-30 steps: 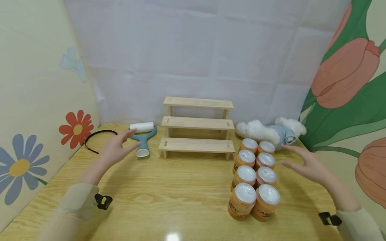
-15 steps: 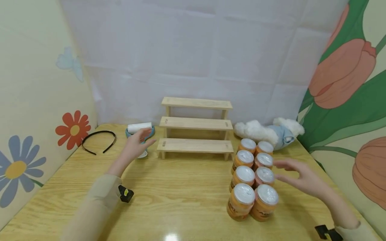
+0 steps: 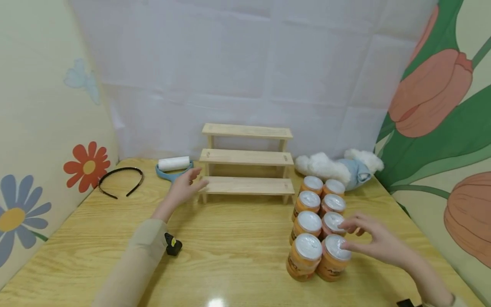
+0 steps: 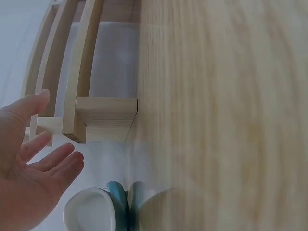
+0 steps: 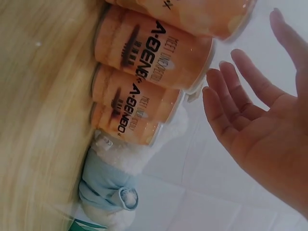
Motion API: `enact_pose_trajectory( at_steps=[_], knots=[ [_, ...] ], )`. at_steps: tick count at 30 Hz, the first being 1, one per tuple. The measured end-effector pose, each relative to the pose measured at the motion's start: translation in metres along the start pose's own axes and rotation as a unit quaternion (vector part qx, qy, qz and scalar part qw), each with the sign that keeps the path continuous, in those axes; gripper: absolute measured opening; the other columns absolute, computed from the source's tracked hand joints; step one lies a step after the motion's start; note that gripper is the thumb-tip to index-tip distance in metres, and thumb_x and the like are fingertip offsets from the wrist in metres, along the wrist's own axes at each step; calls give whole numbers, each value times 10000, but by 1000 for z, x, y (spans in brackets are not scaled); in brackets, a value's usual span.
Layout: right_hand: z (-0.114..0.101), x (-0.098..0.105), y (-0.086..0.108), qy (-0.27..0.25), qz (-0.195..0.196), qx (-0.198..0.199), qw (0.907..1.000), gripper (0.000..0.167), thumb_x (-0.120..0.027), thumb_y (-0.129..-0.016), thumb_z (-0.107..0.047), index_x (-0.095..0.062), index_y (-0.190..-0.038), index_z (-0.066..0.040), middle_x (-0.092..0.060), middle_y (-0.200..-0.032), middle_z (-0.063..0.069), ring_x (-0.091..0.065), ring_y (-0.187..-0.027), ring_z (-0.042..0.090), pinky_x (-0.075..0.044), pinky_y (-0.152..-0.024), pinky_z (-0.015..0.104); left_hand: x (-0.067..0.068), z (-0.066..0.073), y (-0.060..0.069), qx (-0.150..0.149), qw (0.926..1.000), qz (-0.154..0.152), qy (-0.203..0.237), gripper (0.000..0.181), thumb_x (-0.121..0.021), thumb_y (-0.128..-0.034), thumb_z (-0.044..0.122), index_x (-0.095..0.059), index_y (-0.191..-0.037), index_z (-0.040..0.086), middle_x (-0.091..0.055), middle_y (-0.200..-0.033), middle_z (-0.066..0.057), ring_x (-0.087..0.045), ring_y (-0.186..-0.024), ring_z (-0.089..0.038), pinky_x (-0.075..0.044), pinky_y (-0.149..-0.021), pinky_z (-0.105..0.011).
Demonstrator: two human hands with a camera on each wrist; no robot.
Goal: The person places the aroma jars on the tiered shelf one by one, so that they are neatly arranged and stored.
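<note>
A three-step wooden shelf (image 3: 247,184) stands at the back middle of the table. My left hand (image 3: 185,187) is at the left end of its lowest step, fingers spread and holding nothing; whether it touches the wood I cannot tell. Several orange cans (image 3: 303,262) with silvery lids stand upright in two rows to the right of the shelf. Over the right row's front cans hovers my right hand (image 3: 379,245), thumb and fingers apart. In the right wrist view, a gap shows between its fingers and the lettered cans (image 5: 154,53).
Behind my left hand lies a blue-handled lint roller (image 3: 173,164), partly hidden. A black headband (image 3: 120,170) is at the far left. A white plush toy (image 3: 326,167) in blue clothing lies behind the cans. White cloth (image 3: 245,64) hangs at the back.
My left hand has moved right, from beside the lint roller to the shelf's left end. The right hand has come left and nearer, to over the front cans. The view has shifted slightly.
</note>
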State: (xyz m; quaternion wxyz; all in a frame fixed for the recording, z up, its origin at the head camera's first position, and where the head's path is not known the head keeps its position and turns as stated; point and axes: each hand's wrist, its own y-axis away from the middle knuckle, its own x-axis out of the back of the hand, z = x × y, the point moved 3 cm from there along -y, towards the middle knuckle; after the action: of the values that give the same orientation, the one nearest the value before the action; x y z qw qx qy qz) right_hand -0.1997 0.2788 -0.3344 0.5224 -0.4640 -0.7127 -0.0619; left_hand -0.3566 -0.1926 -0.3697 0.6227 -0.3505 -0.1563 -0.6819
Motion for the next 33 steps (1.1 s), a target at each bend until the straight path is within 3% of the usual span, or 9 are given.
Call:
enact_pose_trajectory(
  at_steps=[5,14,23,33],
  knots=[
    [-4,-8,3,32,-179,7,9998,392,-799,-735,-196,-652,-1095,-152,-591,-973,-75,-541,-809,11,-487,-644,222,-1,0,0,4,10000,-98,-2,635,-566,-948,293,-318,-1429,-37,-383,-1405,-310,-394,-1279,-452,-369,-1056,-532],
    [-10,-13,6,205,-444,-640,9968,508,-792,-711,-393,-651,-1139,-158,-544,-1035,-99,-496,-880,-24,-474,-650,208,-5,-3,-4,116,9984,-555,-40,689,-590,-934,265,-275,-1426,-99,-323,-1439,-320,-400,-1254,-496,-390,-1026,-551],
    [-14,-14,10,231,-595,-428,9970,522,-765,-764,-371,-607,-1215,-160,-542,-1098,-58,-500,-911,-17,-469,-644,213,-10,-8,-2,431,9952,-881,-60,733,-561,-945,348,-234,-1452,-70,-261,-1485,-286,-395,-1266,-484,-406,-1012,-551],
    [-15,-15,11,-17,-744,-456,9962,556,-747,-792,-339,-552,-1279,-154,-540,-1146,-25,-509,-900,-18,-481,-662,230,-10,-1,-6,17,9942,-785,-737,689,-549,-953,332,-308,-1396,-136,-319,-1432,-330,-360,-1288,-481,-359,-1051,-547]
  ],
)
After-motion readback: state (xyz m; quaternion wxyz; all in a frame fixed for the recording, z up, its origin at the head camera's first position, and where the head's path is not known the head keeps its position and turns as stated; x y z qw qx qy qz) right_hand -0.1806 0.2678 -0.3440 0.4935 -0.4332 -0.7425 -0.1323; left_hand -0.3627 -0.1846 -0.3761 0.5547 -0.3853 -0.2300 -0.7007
